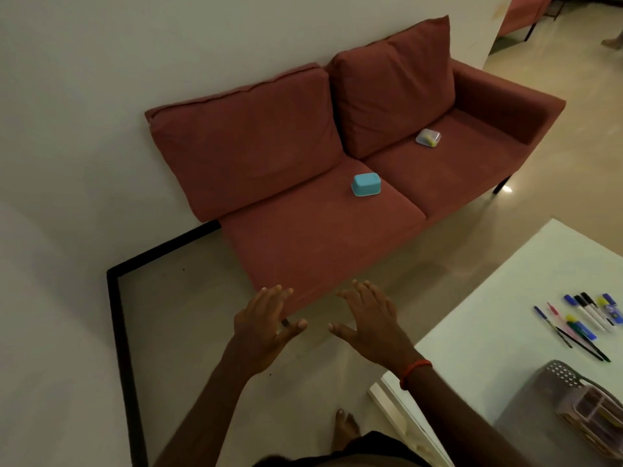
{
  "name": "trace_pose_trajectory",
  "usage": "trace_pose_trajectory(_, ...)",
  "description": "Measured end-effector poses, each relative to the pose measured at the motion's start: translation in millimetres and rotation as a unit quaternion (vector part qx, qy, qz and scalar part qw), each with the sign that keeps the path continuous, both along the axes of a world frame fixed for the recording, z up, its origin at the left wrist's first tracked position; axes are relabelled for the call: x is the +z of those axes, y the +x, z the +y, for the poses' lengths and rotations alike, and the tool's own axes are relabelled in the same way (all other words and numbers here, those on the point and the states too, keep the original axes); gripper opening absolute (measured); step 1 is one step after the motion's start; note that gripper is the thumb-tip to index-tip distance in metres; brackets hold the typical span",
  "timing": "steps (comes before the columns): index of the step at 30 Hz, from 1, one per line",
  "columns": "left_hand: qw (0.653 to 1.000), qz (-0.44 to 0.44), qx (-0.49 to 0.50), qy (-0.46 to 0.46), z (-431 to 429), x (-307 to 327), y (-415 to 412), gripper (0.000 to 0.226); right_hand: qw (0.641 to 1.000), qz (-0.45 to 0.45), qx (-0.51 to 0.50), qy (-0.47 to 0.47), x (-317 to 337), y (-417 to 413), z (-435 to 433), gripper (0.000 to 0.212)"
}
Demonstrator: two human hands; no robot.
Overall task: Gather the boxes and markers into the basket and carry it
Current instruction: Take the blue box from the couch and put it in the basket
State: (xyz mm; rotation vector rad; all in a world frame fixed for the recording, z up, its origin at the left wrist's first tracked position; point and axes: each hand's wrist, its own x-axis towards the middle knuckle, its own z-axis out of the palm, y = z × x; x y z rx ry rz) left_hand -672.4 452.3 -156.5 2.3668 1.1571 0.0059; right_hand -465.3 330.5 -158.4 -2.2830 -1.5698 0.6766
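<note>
Dim light falls on a red sofa (337,197) set against a pale wall, with a white bench (505,298) at the right and glossy floor between them. Nothing looks gathered yet. A blue box (366,185) sits on the left seat cushion near the seam, and a clear box (428,137) with something yellow inside sits on the right cushion, close to the back pillow; the two are well apart. The markers (588,318) lie loose in a spread on the bench, and the basket (586,406) stands on the same bench nearer the person, at the lower right; it seems to hold some kind of divider, though its contents are too dark to tell.

Both hands are empty. The left hand (266,326) and right hand (367,320) hover side by side, palms down, over the front edge of the sofa, each grip spread with fingers fanned. So every step remains, by my judgement: both boxes, then the markers, then the carry.

Room to move is fair. The seat is otherwise bare, so each box can be reached from the front without obstruction, the clear one needing a longer stretch or a step right. The bench corner juts close by the right forearm, and a black floor frame (116,315) runs along the left; a bare foot (345,429) stands between them.
</note>
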Motion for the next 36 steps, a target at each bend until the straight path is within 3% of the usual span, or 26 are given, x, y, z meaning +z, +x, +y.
trace_pose_trajectory(5,0.999,0.019,-0.030,0.032,45.1,0.4,20.6,0.104,1.000,-0.013,-0.003,0.021,5.4,16.6,48.0,0.072)
trace_pose_trajectory(12,0.996,-0.036,-0.063,0.053,117.0,-7.0,54.8,0.103,0.997,-0.060,0.052,0.014,8.7,25.2,100.9,0.082)
trace_pose_trajectory(17,0.991,-0.047,-0.111,0.053,174.1,-6.9,87.0,0.107,0.997,-0.077,-0.006,0.032,11.6,34.1,140.7,0.066)
trace_pose_trajectory(23,0.984,-0.061,-0.159,0.059,226.6,-4.3,129.6,0.096,0.993,-0.094,-0.076,0.005,15.7,53.5,171.7,0.068)
trace_pose_trajectory(36,0.964,-0.051,-0.262,0.004,238.8,-24.2,250.3,0.089,0.979,-0.073,-0.191,0.003,16.0,122.4,175.7,0.066)
